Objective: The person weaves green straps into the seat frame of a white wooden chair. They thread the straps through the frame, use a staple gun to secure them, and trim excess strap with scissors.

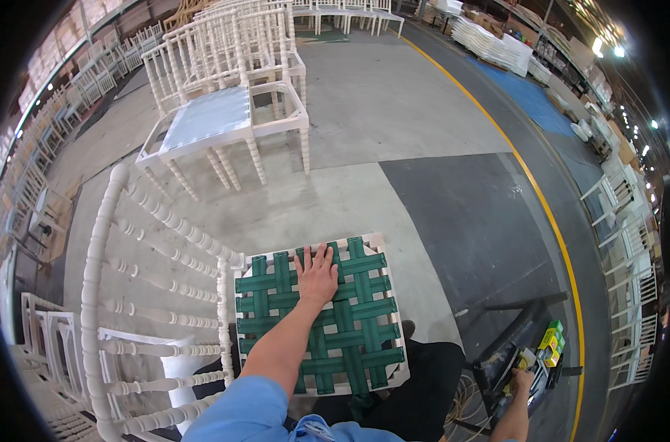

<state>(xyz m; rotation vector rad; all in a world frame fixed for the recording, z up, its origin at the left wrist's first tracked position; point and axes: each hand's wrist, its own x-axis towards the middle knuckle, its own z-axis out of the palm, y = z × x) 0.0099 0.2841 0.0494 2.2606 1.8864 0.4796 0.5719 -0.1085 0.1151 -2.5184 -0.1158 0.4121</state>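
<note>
A white chair (95, 265) with turned spindles stands before me, its back to the left. Green webbing straps (342, 317) are woven in a lattice over its seat frame (383, 247). My left hand (318, 278) lies flat on the webbing near the far edge, fingers stretched out. One strap end hangs over the near edge of the seat. Off to the lower right, my right hand (522, 380) reaches to a dark stand (497, 353) strewn with tools. Its fingers are curled at a yellowish object, and what they grip is too small to make out.
A green and yellow box (552, 340) sits on the stand. Coiled cord or hose (462, 404) lies beside my leg. Farther off, white chairs (224, 118) stand in a group, one with a pale blue seat (208, 116). More chairs (633, 280) line the right, past a yellow floor line (530, 173).
</note>
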